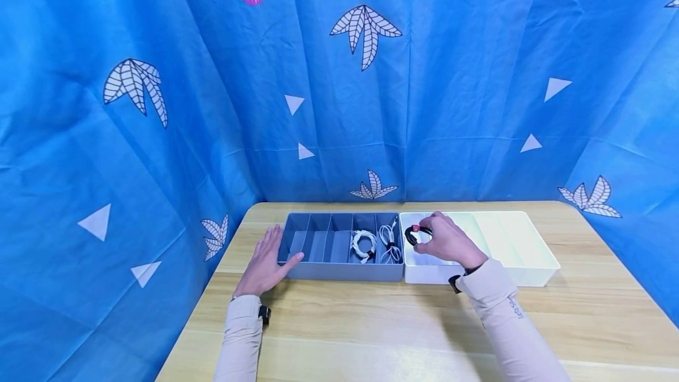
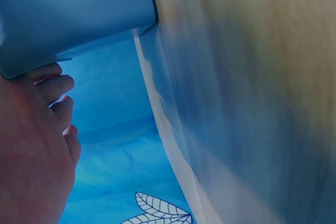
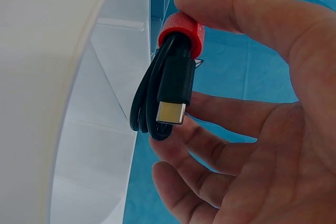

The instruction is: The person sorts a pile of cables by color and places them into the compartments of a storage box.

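A coiled black USB-C cable (image 3: 176,80), bound with a red strap (image 3: 181,30), is pinched by my right hand (image 1: 448,240) over the left part of the white divided box (image 1: 483,276). Its metal plug points downward in the right wrist view. My left hand (image 1: 265,264) rests at the left end of the grey-blue divided box (image 1: 339,272), its thumb lying across the front rim and its fingers along the outer side. Inside that box, a coiled white braided cable (image 1: 356,241) and a bundled white cable (image 1: 389,252) occupy the two rightmost compartments.
Both boxes stand end to end on a wooden table (image 1: 345,329), close to its back edge. A blue patterned curtain (image 1: 456,105) hangs behind the table and along both sides.
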A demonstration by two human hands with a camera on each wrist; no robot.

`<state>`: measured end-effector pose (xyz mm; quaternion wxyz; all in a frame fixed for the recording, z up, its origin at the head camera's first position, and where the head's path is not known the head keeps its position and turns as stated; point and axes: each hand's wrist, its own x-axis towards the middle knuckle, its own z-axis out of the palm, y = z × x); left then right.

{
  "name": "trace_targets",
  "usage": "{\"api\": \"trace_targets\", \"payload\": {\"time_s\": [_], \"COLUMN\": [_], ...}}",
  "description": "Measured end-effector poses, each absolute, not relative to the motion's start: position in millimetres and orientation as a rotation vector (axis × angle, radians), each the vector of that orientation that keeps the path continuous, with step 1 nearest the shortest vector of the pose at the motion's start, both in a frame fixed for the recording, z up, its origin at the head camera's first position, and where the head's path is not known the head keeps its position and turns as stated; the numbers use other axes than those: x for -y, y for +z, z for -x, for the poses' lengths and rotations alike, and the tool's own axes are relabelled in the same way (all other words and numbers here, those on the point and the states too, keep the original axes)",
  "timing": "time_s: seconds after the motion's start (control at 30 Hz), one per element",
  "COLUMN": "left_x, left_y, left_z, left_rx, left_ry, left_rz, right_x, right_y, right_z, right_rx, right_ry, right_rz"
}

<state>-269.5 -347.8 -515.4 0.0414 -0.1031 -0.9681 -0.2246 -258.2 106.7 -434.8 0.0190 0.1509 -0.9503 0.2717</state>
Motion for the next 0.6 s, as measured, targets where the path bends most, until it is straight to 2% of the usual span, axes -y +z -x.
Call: {"api": "trace_targets", "payload": {"time_s": [0.6], "left_x": [348.1], "left_y": [-515.2], "left_z": [269.2], "left_rx": [2.953], "left_ry": [-0.7], "left_rz": [0.322], "right_x": [-106.0], "right_y": [-436.6], "right_z": [260.5], "right_rx": [2.939], "right_ry": [0.829], "right_rz": [-0.467]}}
